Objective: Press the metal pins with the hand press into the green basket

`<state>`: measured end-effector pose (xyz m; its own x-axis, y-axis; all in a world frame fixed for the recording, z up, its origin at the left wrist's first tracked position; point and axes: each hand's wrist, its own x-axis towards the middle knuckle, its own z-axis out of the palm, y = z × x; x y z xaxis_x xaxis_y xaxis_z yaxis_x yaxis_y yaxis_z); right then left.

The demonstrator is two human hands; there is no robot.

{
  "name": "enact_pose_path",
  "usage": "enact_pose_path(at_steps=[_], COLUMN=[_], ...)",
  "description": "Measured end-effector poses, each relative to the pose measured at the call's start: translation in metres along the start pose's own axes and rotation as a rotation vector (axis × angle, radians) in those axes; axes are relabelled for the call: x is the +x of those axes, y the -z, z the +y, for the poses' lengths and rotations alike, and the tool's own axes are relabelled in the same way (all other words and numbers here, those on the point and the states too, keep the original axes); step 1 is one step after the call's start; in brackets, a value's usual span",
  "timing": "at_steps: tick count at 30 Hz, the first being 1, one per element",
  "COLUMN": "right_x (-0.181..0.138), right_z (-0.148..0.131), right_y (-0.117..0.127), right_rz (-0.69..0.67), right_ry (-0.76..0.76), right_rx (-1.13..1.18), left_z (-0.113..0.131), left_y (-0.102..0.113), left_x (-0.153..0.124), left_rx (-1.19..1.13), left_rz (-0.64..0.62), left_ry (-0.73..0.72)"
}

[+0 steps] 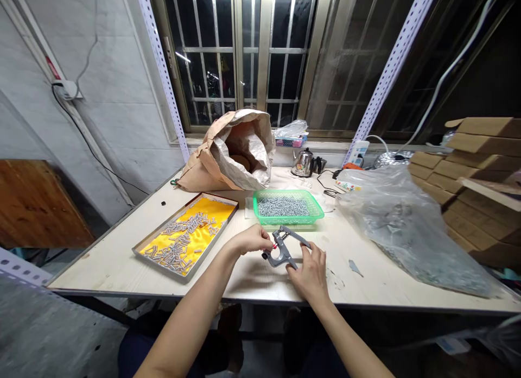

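Note:
My right hand [312, 269] is wrapped round the two handles of a grey hand tool [284, 254] that looks like spring pliers, with a dark coil spring between its arms. The tool is above the front middle of the table, its curved jaws pointing left. At those jaws, my left hand [254, 239] is closed in a pinch beside a small red spot; what the fingertips hold is hidden. Left of the hands, a shallow tray [185, 277] with a yellow lining carries many small ribbed metal pieces [175, 253]. Just behind the tool stands a green plastic basket [288, 220] of small grey metal parts [283, 206].
A large open paper sack [203, 169] lies at the back. Behind the basket is a metal kettle [302, 163] with cables nearby. On the right are a big clear plastic bag [411, 231] and stacked cardboard boxes [484, 204]. A grey scrap [355, 267] lies near the front edge.

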<state>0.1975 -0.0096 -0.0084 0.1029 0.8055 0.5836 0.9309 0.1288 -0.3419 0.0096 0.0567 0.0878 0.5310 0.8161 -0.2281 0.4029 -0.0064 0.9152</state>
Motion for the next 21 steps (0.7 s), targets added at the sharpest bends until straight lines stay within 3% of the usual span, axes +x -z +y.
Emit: enact_pose_path(at_steps=[4, 7, 10, 14, 17, 21], right_x=[-0.001, -0.002, -0.002, -0.004, -0.004, -0.003], right_z=[0.008, 0.012, 0.014, 0.016, 0.017, 0.015], right_y=[-0.006, -0.012, -0.014, -0.015, -0.016, -0.016], right_rz=[-0.028, -0.063, -0.061, -0.065, -0.070, -0.096], right_ry=[-0.080, -0.126, -0.093, -0.071, -0.075, -0.067], right_rx=[0.049, 0.080, 0.068, 0.019, 0.014, 0.030], left_z=[-0.006, -0.006, 0.006, 0.016, -0.002, -0.044], left_y=[0.017, 0.025, 0.019, 0.023, 0.056, 0.117], left_x=[-0.012, 0.000, 0.038, 0.081, 0.073, 0.034], left_rx=[-0.299, -0.411, -0.287, -0.007, 0.127, 0.326], left_rz=[0.011, 0.177, 0.391, 0.534, 0.658, 0.832], left_ry=[-0.062, -0.074, -0.058, -0.020, 0.045, 0.259])
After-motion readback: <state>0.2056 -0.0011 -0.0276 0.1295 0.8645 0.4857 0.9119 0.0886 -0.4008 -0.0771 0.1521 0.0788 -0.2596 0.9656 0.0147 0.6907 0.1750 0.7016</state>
